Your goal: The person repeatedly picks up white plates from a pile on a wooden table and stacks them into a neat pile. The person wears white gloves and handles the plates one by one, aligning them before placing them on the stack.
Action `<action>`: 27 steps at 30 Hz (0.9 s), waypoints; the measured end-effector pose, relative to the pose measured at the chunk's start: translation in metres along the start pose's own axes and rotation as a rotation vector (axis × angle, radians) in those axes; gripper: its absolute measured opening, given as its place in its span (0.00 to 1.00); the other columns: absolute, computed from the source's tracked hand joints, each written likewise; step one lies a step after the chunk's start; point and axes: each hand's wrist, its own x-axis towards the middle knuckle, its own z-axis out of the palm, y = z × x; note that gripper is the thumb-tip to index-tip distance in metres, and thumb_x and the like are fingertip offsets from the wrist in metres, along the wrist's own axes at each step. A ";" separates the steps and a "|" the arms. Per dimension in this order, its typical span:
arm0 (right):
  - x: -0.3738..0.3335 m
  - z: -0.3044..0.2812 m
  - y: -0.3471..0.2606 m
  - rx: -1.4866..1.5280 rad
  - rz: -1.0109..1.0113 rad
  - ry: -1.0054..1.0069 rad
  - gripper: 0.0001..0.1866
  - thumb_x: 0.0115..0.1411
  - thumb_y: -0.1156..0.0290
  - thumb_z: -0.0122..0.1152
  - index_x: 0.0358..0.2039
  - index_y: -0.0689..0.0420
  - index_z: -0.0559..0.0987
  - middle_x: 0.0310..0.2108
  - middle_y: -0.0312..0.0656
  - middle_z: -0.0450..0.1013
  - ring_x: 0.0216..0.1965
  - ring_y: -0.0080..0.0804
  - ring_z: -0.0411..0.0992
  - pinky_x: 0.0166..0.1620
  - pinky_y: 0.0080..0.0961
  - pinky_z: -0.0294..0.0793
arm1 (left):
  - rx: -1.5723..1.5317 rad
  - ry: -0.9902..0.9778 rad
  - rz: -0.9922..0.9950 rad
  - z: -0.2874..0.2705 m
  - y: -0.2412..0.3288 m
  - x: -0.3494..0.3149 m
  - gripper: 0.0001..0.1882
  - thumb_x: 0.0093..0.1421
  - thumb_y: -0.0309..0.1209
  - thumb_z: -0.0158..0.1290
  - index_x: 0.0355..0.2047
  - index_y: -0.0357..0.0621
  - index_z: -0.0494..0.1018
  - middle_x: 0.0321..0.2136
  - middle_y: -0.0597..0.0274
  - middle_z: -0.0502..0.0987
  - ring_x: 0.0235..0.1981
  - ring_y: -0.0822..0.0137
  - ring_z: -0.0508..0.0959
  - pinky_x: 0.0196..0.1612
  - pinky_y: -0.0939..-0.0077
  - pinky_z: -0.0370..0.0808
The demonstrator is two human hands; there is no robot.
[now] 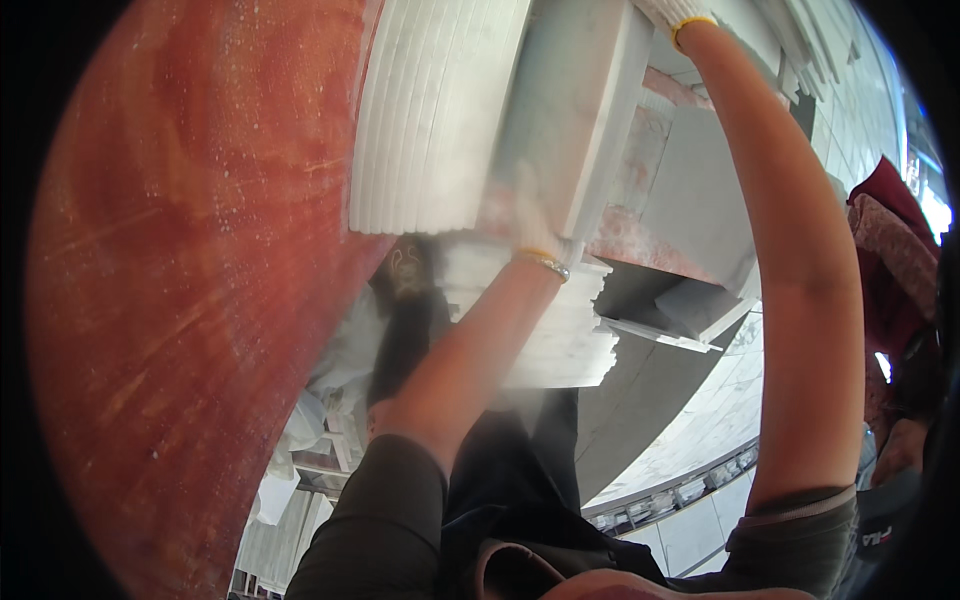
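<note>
A long, pale stone-like slab point(570, 95) runs away from me, its face smeared by motion. My left hand point(535, 228), in a white knit glove with a yellow cuff, is closed around its near end; the fingers are blurred. At the upper edge of the view, my right hand point(678, 12) wears a matching glove and is beside the slab's far end. Its fingers lie outside the picture. Left of the slab, several white slabs point(430, 120) stand on edge, packed side by side.
A large reddish-brown, dusty surface point(190, 250) fills the left side. Below my left hand lies a stack of white sheets with ragged edges point(560, 350). Grey panels point(690, 190) stand to the right. Another person's dark red clothing point(900, 240) shows at the right rim.
</note>
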 end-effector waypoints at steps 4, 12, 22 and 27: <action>-0.013 -0.009 -0.013 0.488 0.142 0.059 0.29 0.61 0.47 0.62 0.55 0.55 0.80 0.50 0.50 0.78 0.49 0.40 0.77 0.53 0.38 0.76 | 0.077 0.117 -0.014 0.006 0.006 -0.008 0.28 0.76 0.53 0.39 0.58 0.43 0.70 0.51 0.58 0.77 0.53 0.61 0.77 0.56 0.65 0.76; -0.091 -0.035 -0.033 1.382 0.110 -0.288 0.27 0.69 0.54 0.60 0.60 0.61 0.77 0.55 0.42 0.76 0.51 0.34 0.75 0.56 0.33 0.76 | 0.827 0.001 0.262 -0.039 -0.006 -0.067 0.28 0.75 0.56 0.38 0.56 0.44 0.69 0.42 0.63 0.73 0.43 0.65 0.73 0.46 0.70 0.72; -0.233 -0.097 0.107 0.257 0.189 -0.282 0.36 0.60 0.50 0.65 0.62 0.63 0.75 0.58 0.63 0.72 0.61 0.55 0.71 0.65 0.41 0.68 | 0.980 0.141 0.332 -0.024 0.004 -0.149 0.14 0.73 0.44 0.50 0.42 0.47 0.74 0.29 0.68 0.74 0.24 0.74 0.74 0.29 0.77 0.74; -0.347 -0.014 0.172 -0.059 0.240 0.102 0.44 0.60 0.47 0.64 0.70 0.59 0.63 0.67 0.68 0.61 0.68 0.68 0.58 0.70 0.48 0.58 | 2.131 -0.274 1.400 0.064 0.045 -0.146 0.32 0.65 0.41 0.61 0.63 0.36 0.70 0.62 0.46 0.73 0.63 0.53 0.72 0.67 0.62 0.66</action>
